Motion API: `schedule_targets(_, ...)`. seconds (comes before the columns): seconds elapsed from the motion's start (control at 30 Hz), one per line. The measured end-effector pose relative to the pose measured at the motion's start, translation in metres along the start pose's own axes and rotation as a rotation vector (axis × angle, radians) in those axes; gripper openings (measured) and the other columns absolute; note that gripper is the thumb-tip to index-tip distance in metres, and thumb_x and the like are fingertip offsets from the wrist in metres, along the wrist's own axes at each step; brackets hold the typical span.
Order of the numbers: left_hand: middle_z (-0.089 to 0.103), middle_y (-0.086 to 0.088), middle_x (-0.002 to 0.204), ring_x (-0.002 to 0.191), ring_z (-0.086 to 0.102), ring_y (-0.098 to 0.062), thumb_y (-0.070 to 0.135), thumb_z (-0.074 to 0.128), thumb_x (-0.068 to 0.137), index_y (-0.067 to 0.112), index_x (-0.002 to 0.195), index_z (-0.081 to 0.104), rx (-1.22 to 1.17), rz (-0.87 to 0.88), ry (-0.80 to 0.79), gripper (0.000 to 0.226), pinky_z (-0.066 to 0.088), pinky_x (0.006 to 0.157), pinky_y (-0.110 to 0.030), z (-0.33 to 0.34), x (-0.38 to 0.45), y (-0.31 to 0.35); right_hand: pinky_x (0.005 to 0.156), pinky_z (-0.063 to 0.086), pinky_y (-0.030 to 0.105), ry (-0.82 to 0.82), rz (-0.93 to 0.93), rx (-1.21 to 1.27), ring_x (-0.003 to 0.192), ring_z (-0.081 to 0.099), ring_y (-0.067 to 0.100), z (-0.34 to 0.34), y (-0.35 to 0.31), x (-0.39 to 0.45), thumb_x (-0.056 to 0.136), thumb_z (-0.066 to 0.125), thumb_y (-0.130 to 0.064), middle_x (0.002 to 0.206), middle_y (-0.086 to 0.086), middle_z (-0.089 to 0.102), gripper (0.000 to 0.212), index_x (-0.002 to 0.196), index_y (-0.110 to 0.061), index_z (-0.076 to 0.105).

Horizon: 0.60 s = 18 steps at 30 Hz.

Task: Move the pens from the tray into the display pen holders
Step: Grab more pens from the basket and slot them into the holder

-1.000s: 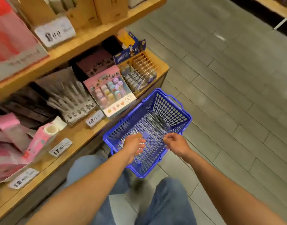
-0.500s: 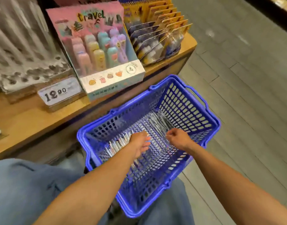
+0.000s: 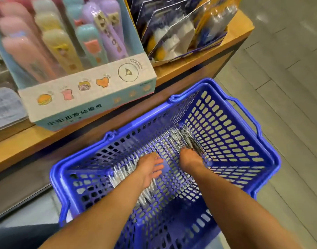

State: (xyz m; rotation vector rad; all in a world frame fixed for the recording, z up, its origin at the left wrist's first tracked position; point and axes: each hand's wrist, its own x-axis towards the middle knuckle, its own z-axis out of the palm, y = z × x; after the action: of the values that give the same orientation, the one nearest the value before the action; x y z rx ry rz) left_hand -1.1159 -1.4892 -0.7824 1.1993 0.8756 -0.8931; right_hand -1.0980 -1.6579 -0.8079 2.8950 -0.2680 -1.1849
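grey floor tiles (image 3: 288,78) run beside a wooden shelf (image 3: 204,69) carrying a pastel display box (image 3: 93,94) and hanging packets (image 3: 181,29). a blue basket (image 3: 243,168) sits below, pens (image 3: 129,173) lying on its bottom. left hand (image 3: 150,169) rests spread over them; right hand (image 3: 190,159) reaches another bunch, grip unclear.
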Motion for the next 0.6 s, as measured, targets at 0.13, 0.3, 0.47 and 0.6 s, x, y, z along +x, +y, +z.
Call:
schedule_targets(0.13,0.063,-0.008,0.117,0.095,0.063,-0.022,0.03,0.04,0.107,0.01,0.13,0.054,-0.05,-0.032,0.007,0.034,0.049,0.083,-0.038,-0.006,0.007,-0.007,0.09,0.05,0.04,0.004,0.001,-0.061,0.114,0.06,0.033,0.015,-0.007,0.011,0.094,0.047,-0.005,0.126,0.014,0.06,0.035,0.129,-0.005,0.044)
schedule_targets(0.3,0.061,-0.013,0.131,0.098,0.062,-0.025,0.029,0.043,0.106,0.006,0.135,0.053,-0.096,-0.026,0.074,0.038,0.048,0.084,-0.039,-0.014,0.016,-0.009,0.092,0.05,0.038,-0.012,-0.044,-0.074,0.116,0.059,0.032,0.019,-0.011,0.012,0.094,0.05,-0.005,0.126,0.016,0.06,0.042,0.135,-0.001,0.041)
schedule_targets(0.47,0.059,-0.011,0.128,0.104,0.058,-0.027,0.029,0.043,0.106,0.012,0.141,0.049,-0.118,-0.025,0.097,0.039,0.049,0.088,-0.041,-0.003,0.016,-0.008,0.089,0.051,0.037,-0.177,-0.332,0.031,0.107,0.06,0.034,-0.008,-0.023,-0.008,0.091,0.057,-0.022,0.114,0.02,0.064,0.028,0.108,0.0,0.064)
schedule_targets(0.6,0.065,-0.007,0.102,0.084,0.061,-0.024,0.031,0.052,0.102,0.01,0.128,0.056,-0.214,-0.027,0.113,0.034,0.052,0.07,-0.037,0.006,0.014,-0.005,0.069,0.044,0.029,-0.269,-0.505,0.122,0.087,0.061,0.031,-0.01,-0.036,-0.037,0.085,0.059,-0.018,0.098,0.018,0.068,0.018,0.095,-0.004,0.065)
